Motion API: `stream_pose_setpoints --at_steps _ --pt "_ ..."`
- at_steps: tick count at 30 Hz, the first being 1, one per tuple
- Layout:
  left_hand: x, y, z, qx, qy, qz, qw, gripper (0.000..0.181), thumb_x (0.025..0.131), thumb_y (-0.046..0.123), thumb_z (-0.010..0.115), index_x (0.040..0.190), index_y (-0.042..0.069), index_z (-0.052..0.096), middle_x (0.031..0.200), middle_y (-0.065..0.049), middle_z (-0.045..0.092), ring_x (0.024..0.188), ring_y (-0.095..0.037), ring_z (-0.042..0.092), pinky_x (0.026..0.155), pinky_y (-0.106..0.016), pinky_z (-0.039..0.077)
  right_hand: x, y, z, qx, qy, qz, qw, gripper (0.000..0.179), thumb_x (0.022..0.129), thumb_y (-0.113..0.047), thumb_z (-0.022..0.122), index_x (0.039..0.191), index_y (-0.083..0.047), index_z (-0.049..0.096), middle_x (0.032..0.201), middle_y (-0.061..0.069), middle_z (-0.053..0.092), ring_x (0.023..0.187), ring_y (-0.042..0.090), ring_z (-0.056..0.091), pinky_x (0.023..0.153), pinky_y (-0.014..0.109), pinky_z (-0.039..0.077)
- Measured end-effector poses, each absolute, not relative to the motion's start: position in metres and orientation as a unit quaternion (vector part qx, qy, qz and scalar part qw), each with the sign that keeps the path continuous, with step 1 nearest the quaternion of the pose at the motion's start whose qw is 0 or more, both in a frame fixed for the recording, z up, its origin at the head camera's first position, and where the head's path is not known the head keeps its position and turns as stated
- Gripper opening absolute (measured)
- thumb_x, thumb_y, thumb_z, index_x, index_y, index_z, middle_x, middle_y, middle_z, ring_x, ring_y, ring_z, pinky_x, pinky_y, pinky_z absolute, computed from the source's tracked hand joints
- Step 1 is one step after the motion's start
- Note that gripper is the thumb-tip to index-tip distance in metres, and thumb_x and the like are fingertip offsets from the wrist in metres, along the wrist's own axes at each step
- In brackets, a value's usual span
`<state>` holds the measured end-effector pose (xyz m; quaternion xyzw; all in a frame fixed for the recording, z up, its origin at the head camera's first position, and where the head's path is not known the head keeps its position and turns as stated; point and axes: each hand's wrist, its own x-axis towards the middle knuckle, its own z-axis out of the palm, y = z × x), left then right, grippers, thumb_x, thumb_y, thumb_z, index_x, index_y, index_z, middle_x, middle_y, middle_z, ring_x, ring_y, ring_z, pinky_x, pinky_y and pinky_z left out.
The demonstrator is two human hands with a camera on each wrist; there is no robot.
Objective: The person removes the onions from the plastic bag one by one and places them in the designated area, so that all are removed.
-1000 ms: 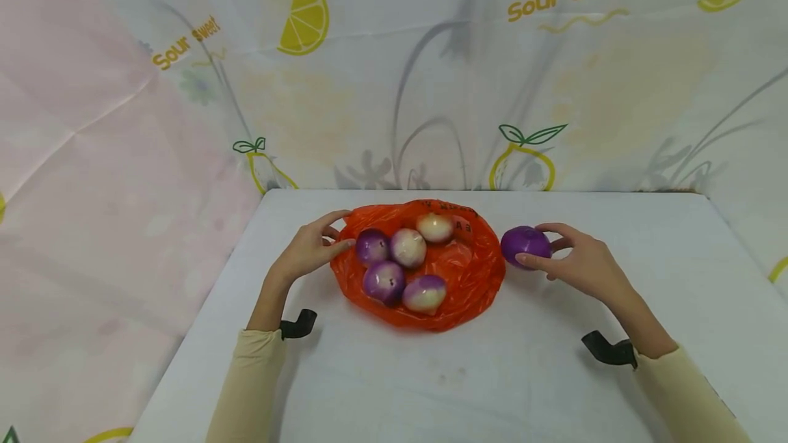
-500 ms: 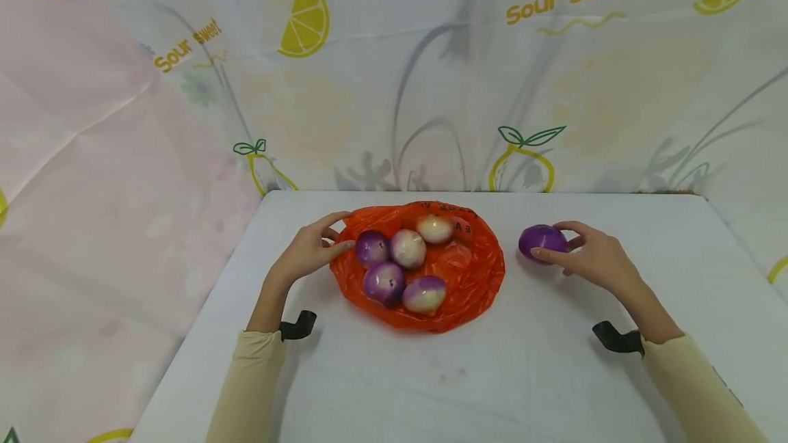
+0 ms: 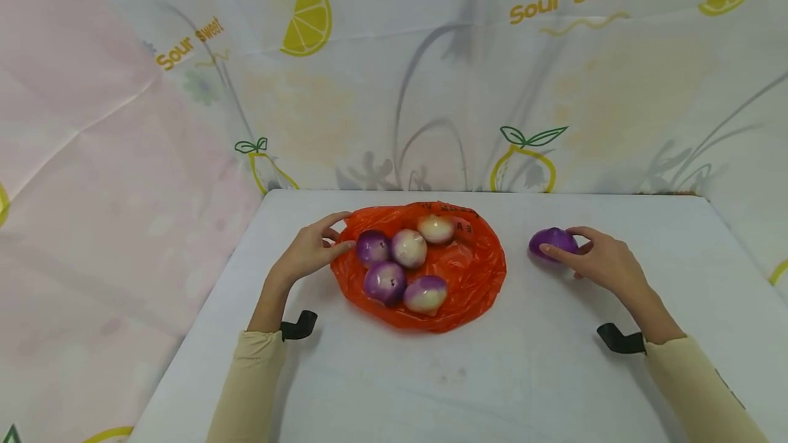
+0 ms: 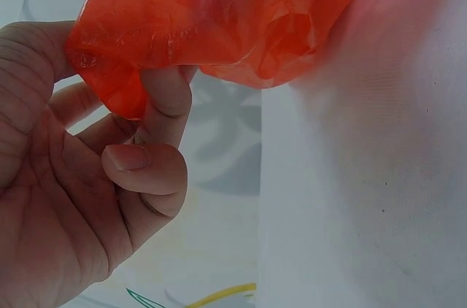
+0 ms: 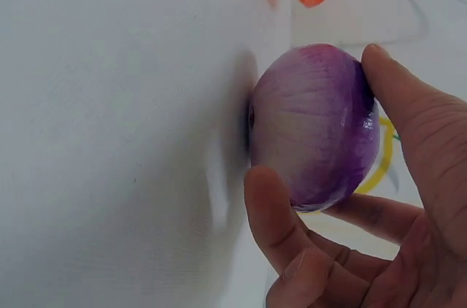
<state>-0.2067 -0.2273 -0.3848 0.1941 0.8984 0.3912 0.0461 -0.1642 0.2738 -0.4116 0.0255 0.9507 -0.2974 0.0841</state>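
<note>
My left hand (image 3: 308,250) pinches the left rim of an orange-red plastic bag (image 3: 470,292), which lies spread open on the table. In the left wrist view a fold of the bag (image 4: 211,23) sits between the thumb and fingers. Several purple-and-white onions (image 3: 384,283) rest inside the bag. To the right of it, my right hand (image 3: 606,262) grips another purple onion (image 3: 556,240) between thumb and fingers. The right wrist view shows this onion (image 5: 314,125) with its root end against or very near the tabletop; I cannot tell which.
The white table (image 3: 443,388) extends in front of the bag and off to the right. A printed cloth (image 3: 394,87) hangs behind the table's back edge. A black camera mount (image 3: 299,325) is on the left wrist, and another black mount (image 3: 618,338) on the right.
My right hand has moved right with the onion, away from the bag's edge, and the onion has turned so its pointed top faces up. The left hand and bag stay put.
</note>
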Motion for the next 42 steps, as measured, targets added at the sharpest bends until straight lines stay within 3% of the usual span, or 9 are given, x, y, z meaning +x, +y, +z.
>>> stream_pose_setpoints --at_steps 9,17,27,36,42 --pt "-0.206 -0.227 -0.386 0.188 0.901 0.388 0.046 0.055 0.092 0.021 0.072 0.142 0.015 0.051 0.103 -0.014 0.069 0.088 -0.028 0.067 0.070 -0.036 0.056 -0.162 0.272 -0.410 0.040 0.962 -0.263 0.065 0.099 0.081 -0.075 0.059 0.142 0.002 0.042 0.087 0.014 0.070 0.064 0.018 0.062 0.054 0.032 0.046" --pt "-0.205 -0.226 -0.386 0.185 0.902 0.388 0.048 0.055 0.092 0.022 0.072 0.142 0.015 0.050 0.102 -0.014 0.069 0.088 -0.028 0.068 0.073 -0.038 0.057 -0.155 0.266 -0.404 0.038 0.970 -0.240 0.002 0.094 0.082 -0.073 0.060 0.138 0.002 0.047 0.091 0.020 0.070 0.071 0.030 0.063 0.050 0.031 0.045" --pt "-0.206 -0.227 -0.389 0.185 0.897 0.398 0.048 0.055 0.092 0.021 0.072 0.142 0.014 0.051 0.101 -0.015 0.069 0.087 -0.031 0.068 0.069 -0.036 0.056 -0.149 0.238 -0.390 -0.012 0.956 -0.294 -0.020 0.082 0.083 -0.064 0.066 0.136 -0.003 0.053 0.085 0.007 0.067 0.081 0.028 0.060 0.062 0.037 0.051" --pt "-0.205 -0.226 -0.389 0.187 0.897 0.399 0.044 0.056 0.092 0.022 0.072 0.143 0.015 0.050 0.101 -0.014 0.068 0.086 -0.028 0.068 0.072 -0.037 0.057 -0.145 0.198 -0.387 -0.060 0.934 -0.352 0.020 0.080 0.081 -0.062 0.071 0.137 -0.007 0.054 0.086 0.003 0.069 0.068 0.017 0.062 0.060 0.030 0.052" --pt "-0.203 -0.225 -0.388 0.179 0.897 0.401 0.048 0.056 0.092 0.023 0.071 0.144 0.016 0.049 0.102 -0.014 0.068 0.087 -0.029 0.068 0.074 -0.039 0.057 -0.145 0.176 -0.394 -0.077 0.922 -0.376 0.046 0.080 0.079 -0.061 0.073 0.135 -0.008 0.056 0.087 0.000 0.070 0.071 0.015 0.064 0.061 0.030 0.053"
